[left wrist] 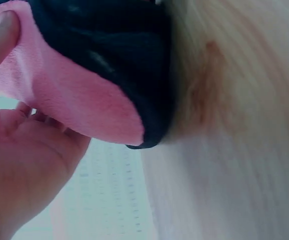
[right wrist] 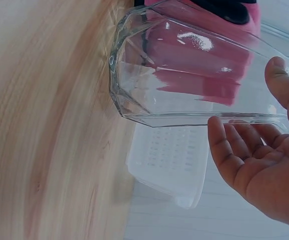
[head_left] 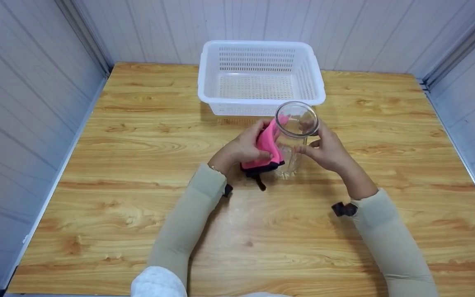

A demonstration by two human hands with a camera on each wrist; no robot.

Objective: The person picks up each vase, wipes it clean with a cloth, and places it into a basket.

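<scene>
Maybe could drop glass jar (head_left: 292, 142) gripped w/ R hand (head_left: 327, 149) by overpushing pink cloth (head_left: 267, 142) pinched w/ L hand (head_left: 246, 146).

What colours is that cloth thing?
The cloth thing is pink and blackish, clearest in the left wrist view.

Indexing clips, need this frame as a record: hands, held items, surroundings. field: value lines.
left hand: grips pink-and-black fabric item
right hand: holds clear glass jar
jar pose: mouth up; base contact with table unclear
fabric position: beside jar, on its left; contact unclear
basket: white, perforated, beyond the hands, near back wall
surface: wood-grain table
</scene>
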